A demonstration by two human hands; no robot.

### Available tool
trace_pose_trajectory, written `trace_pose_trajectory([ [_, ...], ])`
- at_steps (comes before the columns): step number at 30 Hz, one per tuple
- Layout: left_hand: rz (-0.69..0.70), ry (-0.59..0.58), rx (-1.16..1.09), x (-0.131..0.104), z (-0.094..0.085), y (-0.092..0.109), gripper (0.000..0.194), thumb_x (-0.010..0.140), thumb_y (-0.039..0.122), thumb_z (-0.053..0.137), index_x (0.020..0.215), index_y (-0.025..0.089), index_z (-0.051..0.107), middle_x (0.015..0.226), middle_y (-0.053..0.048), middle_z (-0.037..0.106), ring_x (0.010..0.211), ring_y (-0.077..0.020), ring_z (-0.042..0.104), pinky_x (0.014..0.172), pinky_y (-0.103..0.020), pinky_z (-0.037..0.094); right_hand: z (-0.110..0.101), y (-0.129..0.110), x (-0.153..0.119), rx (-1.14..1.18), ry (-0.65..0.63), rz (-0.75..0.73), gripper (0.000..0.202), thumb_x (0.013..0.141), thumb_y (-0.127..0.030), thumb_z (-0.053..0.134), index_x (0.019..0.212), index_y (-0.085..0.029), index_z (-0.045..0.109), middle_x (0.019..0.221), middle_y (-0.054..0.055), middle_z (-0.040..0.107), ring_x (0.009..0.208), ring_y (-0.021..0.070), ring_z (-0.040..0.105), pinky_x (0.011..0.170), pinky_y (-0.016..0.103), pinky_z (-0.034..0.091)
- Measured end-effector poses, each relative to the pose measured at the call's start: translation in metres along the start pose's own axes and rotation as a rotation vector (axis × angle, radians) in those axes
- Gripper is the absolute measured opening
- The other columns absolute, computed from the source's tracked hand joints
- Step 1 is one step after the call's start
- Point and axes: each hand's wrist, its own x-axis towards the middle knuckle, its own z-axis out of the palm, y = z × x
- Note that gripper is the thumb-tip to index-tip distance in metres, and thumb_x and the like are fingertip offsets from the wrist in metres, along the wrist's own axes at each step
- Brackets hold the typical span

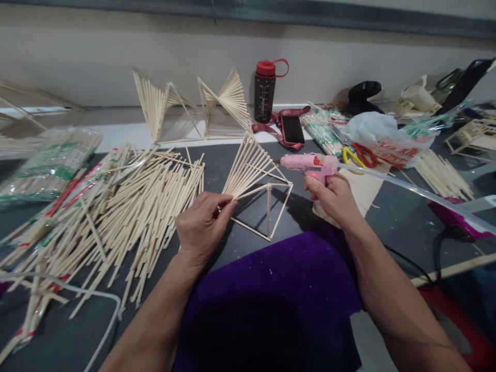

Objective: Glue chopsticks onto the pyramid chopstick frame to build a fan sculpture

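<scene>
My right hand [329, 194] grips a pink hot glue gun [306, 164] by its handle, with a long clear glue stick [411, 188] trailing from its back. The gun's nozzle points left, close to the upper right edge of a chopstick structure [248, 165]. That structure is a fan of chopsticks on a triangular stick frame standing on the grey table. My left hand [205, 219] pinches the fan's lower left corner between thumb and fingers. A large pile of loose chopsticks [143, 196] lies to the left of this hand.
Two finished-looking fan structures [228, 98] stand against the wall, beside a red-capped water bottle [265, 93]. A phone [292, 130] with a red lanyard, scissors [360, 156] and a plastic bag [387, 137] lie behind my right hand. Packed chopsticks [50, 160] sit far left.
</scene>
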Motion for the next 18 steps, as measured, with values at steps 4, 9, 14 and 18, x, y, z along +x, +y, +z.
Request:
trace_pose_trajectory([
  [4, 0.007, 0.006, -0.007, 0.000, 0.000, 0.000, 0.007, 0.083, 0.027, 0.066, 0.085, 0.021, 0.069, 0.079, -0.001, 0.071, 0.062, -0.0121, 0.062, 0.056, -0.025, 0.045, -0.001, -0.003, -0.001, 0.125, 0.019, 0.045, 0.035, 0.085, -0.046, 0.055, 0.069, -0.017, 0.065, 0.059, 0.002, 0.057, 0.055, 0.0135, 0.051, 0.054, 0.028, 0.039],
  [9, -0.006, 0.005, -0.001, 0.000, 0.000, 0.000, 0.007, 0.083, 0.028, 0.066, 0.083, 0.022, 0.069, 0.078, 0.000, 0.071, 0.060, -0.0113, 0.061, 0.055, -0.025, 0.045, -0.006, -0.009, 0.001, 0.355, 0.117, 0.085, 0.034, 0.083, -0.048, 0.056, 0.080, -0.017, 0.068, 0.057, 0.001, 0.056, 0.051, 0.0127, 0.049, 0.050, 0.027, 0.038],
  [14, 0.016, 0.010, 0.000, 0.001, 0.001, -0.001, 0.007, 0.083, 0.028, 0.066, 0.082, 0.021, 0.068, 0.078, 0.000, 0.070, 0.057, -0.0109, 0.060, 0.055, -0.025, 0.044, -0.031, -0.009, 0.012, 0.421, 0.210, 0.089, 0.032, 0.080, -0.053, 0.058, 0.078, -0.021, 0.062, 0.057, 0.001, 0.055, 0.050, 0.0134, 0.049, 0.049, 0.028, 0.038],
  [18, 0.011, 0.002, 0.007, 0.001, 0.002, -0.002, 0.008, 0.084, 0.031, 0.065, 0.084, 0.023, 0.068, 0.079, 0.000, 0.070, 0.058, -0.0121, 0.061, 0.056, -0.026, 0.043, -0.079, -0.013, 0.022, 0.388, 0.205, 0.022, 0.032, 0.080, -0.053, 0.061, 0.071, -0.022, 0.059, 0.056, 0.001, 0.053, 0.048, 0.0127, 0.047, 0.048, 0.029, 0.037],
])
